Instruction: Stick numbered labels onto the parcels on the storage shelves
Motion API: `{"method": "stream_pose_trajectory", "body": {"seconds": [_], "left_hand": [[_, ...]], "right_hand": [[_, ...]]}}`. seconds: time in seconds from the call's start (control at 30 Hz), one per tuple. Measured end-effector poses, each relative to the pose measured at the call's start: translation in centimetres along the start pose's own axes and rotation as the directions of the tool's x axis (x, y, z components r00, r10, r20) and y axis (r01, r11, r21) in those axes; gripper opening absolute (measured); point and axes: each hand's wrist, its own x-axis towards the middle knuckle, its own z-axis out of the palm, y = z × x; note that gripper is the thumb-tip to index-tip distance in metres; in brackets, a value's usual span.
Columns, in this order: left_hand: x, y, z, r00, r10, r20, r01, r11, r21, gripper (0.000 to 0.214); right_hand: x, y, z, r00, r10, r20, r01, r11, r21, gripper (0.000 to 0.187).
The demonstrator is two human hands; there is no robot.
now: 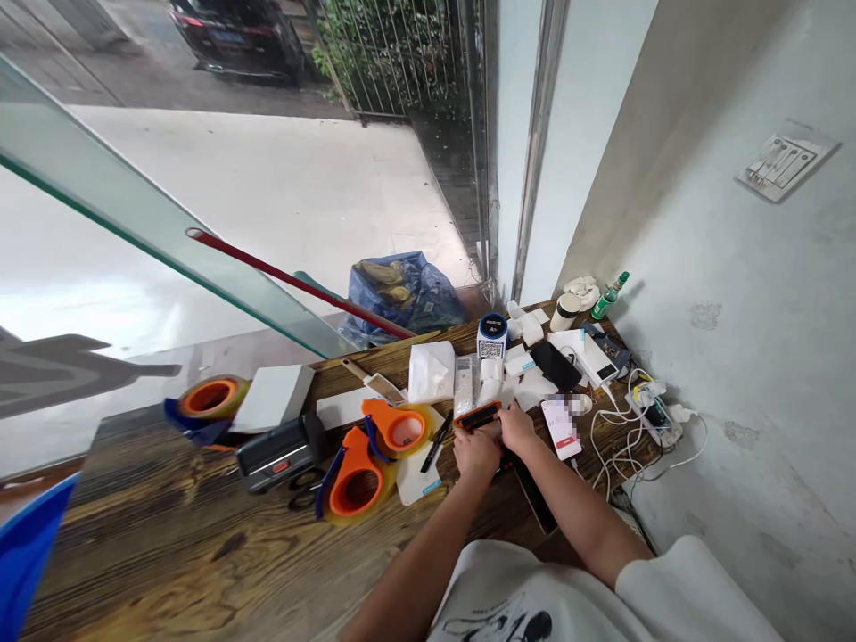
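My left hand (pixel 476 453) is closed on the near side of a flat black device with an orange rim (pixel 479 415). The fingers of my right hand (pixel 517 430) are bent at the right end of that same device; their tips are partly hidden. Beneath my wrists lies a dark flat object (pixel 535 496), mostly covered by my right forearm. Just right of my hands a phone with a lit pinkish screen (pixel 560 430) rests on the wooden table. A black pen (pixel 437 442) lies left of my left hand.
Orange tape dispensers (pixel 356 481), scissors (pixel 306 489) and a dark grey case (pixel 281 453) are on the table's left. Behind the device stand a white tissue pack (pixel 432 372) and a round-topped payment speaker (pixel 492 335). White cables (pixel 619 446) tangle around a power strip (pixel 655 419) by the wall.
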Motion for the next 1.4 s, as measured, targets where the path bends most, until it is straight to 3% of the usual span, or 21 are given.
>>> {"method": "stream_pose_trajectory", "body": {"seconds": [0.13,0.27,0.53,0.73,0.93,1.1,1.23,1.4], "left_hand": [[0.3,-0.1,-0.4,0.995,-0.098,0.002,0.098,0.995,-0.019,0.036],[0.4,-0.3,-0.5,0.994,-0.112,-0.01,0.111,0.993,-0.037,0.037],[2.3,-1.1,-0.4,0.989,-0.149,-0.011,0.148,0.988,-0.049,0.038],[2.0,-3.3,0.5,0.996,0.018,-0.085,-0.027,0.994,-0.109,0.03],[0.2,-5.5,1.8,0.94,0.256,-0.223,-0.289,0.949,-0.126,0.034],[0.3,-6.5,1.6,0.891,0.375,-0.258,-0.409,0.908,-0.091,0.04],[0.2,-6.7,1.2,0.867,0.425,-0.26,-0.455,0.888,-0.069,0.041],[-0.6,-7.2,0.5,0.868,0.407,-0.283,-0.446,0.891,-0.086,0.044]], "right_hand": [[-0.3,0.0,-0.4,1.0,-0.01,0.016,0.01,1.0,0.006,0.037],[-0.4,0.2,-0.4,0.999,-0.03,0.018,0.029,0.999,0.022,0.05],[0.1,0.8,0.3,0.996,-0.088,-0.015,0.089,0.993,0.083,0.048],[0.2,2.3,1.3,0.982,-0.171,-0.078,0.183,0.965,0.188,0.05],[0.8,3.4,2.3,0.95,-0.247,-0.191,0.298,0.9,0.318,0.05],[1.0,3.8,2.6,0.921,-0.275,-0.275,0.378,0.795,0.474,0.051],[-1.0,4.1,3.0,0.91,-0.235,-0.341,0.406,0.67,0.622,0.044],[-4.1,5.2,3.8,0.913,0.003,-0.408,0.376,0.382,0.844,0.049]]}}
